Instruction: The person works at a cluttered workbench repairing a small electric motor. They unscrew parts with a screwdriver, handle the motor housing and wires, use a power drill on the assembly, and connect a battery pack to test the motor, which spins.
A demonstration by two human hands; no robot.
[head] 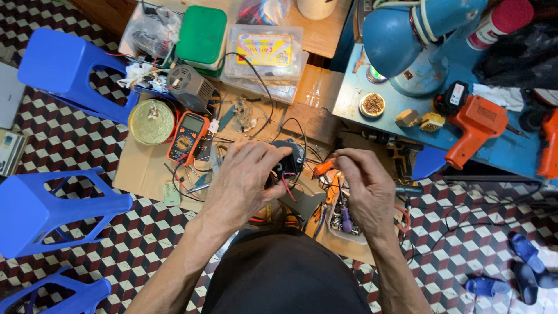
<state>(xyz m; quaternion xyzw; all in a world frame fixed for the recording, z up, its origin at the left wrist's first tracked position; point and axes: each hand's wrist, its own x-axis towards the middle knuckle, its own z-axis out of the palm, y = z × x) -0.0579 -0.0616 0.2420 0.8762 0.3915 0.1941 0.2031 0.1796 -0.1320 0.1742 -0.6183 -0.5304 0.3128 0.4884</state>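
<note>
- I see the left hand (247, 180) curled around a black part (289, 163), fingers closed on it from the left side; the part is held just above the cardboard (139, 168), at centre of view.
- A red wire (286, 187) hangs from the underside of the part, next to the left palm.
- Right hand (366, 186) sits just right of the part, fingertips pinched together on the handle of an orange tool (323, 167); the tool's tip points left toward the part.
- I cannot tell whether the tool tip touches the part.
- Below the right hand: a clear tray (343, 224) of small tools, partly hidden by the wrist.
- Left of the hands, on the cardboard: an orange multimeter (187, 137), a round gold tin (151, 121) beside it, and a grey motor (190, 86) further up.
- Top of view: green box (202, 35) and a clear plastic case (266, 52).
- Right, on the blue bench (494, 154): blue lamp (407, 40), orange heat gun (475, 128), small round tin (372, 105).
- Blue stools (58, 209) stand on the chequered floor at left; blue sandals (526, 261) at lower right.
</note>
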